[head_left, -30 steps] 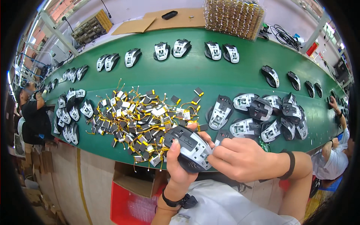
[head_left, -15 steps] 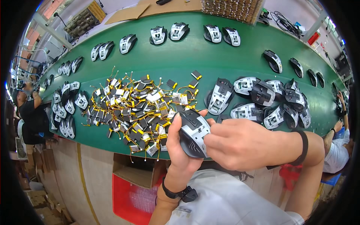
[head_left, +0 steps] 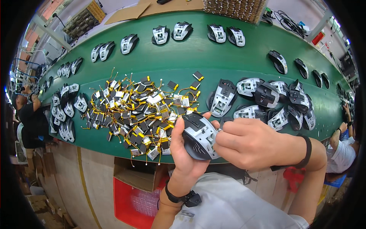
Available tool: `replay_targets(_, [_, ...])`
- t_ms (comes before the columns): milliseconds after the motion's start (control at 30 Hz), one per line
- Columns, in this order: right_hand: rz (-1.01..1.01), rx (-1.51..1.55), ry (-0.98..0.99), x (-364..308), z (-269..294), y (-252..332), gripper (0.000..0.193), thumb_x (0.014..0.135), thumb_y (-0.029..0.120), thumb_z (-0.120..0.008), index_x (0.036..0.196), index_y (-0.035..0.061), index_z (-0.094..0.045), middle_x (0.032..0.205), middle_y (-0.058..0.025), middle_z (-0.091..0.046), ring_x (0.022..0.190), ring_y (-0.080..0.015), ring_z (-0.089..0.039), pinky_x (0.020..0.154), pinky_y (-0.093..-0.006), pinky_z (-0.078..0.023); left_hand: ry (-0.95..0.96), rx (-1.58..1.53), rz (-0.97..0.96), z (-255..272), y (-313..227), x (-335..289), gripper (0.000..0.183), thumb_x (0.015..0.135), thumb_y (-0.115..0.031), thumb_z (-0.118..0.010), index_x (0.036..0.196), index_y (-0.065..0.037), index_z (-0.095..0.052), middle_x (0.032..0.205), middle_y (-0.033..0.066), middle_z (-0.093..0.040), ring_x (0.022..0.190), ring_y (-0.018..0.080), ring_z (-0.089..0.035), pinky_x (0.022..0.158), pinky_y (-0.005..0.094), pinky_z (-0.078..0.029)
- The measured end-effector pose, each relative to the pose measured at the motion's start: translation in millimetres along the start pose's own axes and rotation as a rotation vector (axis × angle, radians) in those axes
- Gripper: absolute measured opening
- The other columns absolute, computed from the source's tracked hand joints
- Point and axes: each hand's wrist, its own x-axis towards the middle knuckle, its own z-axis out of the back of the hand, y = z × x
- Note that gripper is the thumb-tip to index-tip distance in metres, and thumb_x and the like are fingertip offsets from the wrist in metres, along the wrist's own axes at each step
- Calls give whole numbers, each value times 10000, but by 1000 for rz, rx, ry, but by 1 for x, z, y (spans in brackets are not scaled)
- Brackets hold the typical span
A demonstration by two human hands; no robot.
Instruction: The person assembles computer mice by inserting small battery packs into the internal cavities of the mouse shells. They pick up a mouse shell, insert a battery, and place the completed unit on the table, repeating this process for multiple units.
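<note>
My left hand (head_left: 185, 154) is wrapped round a computer mouse (head_left: 201, 134) with a silver and black shell, held tilted in front of my chest at the table's near edge. My right hand (head_left: 253, 144) is closed, fingertips pinched at the mouse's right side; what they grip, if anything, is hidden. A small dark piece shows just above those fingers, and I cannot tell whether it is held. Left of the mouse lies a heap of small battery packs (head_left: 141, 110) with yellow tape and thin wires. Several similar mice (head_left: 267, 94) cluster to the right.
On the green table (head_left: 183, 61), spaced mice (head_left: 161, 35) line the far side. More mice (head_left: 68, 108) stand at the left. A red bin (head_left: 129, 202) and cardboard box (head_left: 133, 177) sit below the near edge. One person (head_left: 30, 118) is at far left, another (head_left: 341, 152) at far right.
The mouse and my right hand have shifted slightly right, and the right fingers have drawn a little back from the shell. My left hand keeps its hold.
</note>
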Motion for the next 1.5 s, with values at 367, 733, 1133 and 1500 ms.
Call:
replay_targets(367, [-95,1,-106,-15,-11,15,201,655,125,-644,817,12,-608,812,-59,-522,786,-194,-573,569,-289,-481,125,-54,-20,7,-1,3,645,959,-554,-419,1252,5,-548,1061,185,-642,950,342,-637,839,438,-524])
replay_targets(733, [-330,89,-250,-32,-36,27,253,621,39,-696,862,26,-618,837,-61,-569,682,-186,-565,523,-279,-457,177,80,-147,6,12,9,642,944,-537,-407,1301,-8,-484,1056,159,-614,962,362,-651,818,450,-545])
replay_targets(1133, [-964,1726,-257,-35,-53,31,184,956,134,-580,1018,-33,-625,800,-58,-700,681,-45,-563,619,-214,-444,312,447,-499,-7,11,5,913,766,-626,-585,1377,7,-342,994,177,-581,902,318,-599,795,431,-520])
replay_targets(1500, [-973,1699,-235,-34,-59,32,217,901,106,-617,1039,-53,-669,812,-85,-722,696,-69,-633,632,-224,-489,244,602,-538,-17,13,-9,1026,690,-708,-685,1346,10,-354,893,169,-588,769,297,-601,710,405,-515])
